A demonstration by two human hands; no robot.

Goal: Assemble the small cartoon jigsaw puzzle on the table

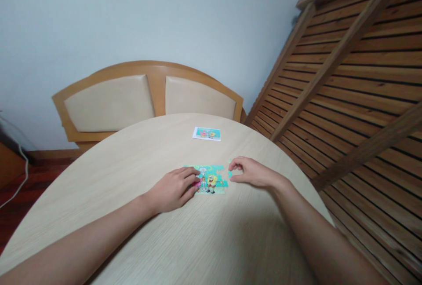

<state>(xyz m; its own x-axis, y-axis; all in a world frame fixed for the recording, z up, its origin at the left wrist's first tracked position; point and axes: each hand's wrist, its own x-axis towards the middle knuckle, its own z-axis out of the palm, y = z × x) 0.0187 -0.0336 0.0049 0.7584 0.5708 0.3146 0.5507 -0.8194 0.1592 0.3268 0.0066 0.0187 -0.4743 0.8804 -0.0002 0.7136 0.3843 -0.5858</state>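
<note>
A small cartoon jigsaw puzzle (212, 179), mostly teal, lies flat on the round light-wood table (165, 153). My left hand (174, 188) rests on its left part, fingers laid flat and holding it down. My right hand (249, 171) is at the puzzle's right edge, thumb and forefinger pinched on a small teal puzzle piece (230, 173) that touches the edge.
A printed reference picture (206, 133) lies farther back on the table. Behind the table stands a wooden bench back (154, 87) with two beige pads against a pale wall. A slatted wooden frame (356, 78) leans at the right. A white cable (23, 162) hangs at the left.
</note>
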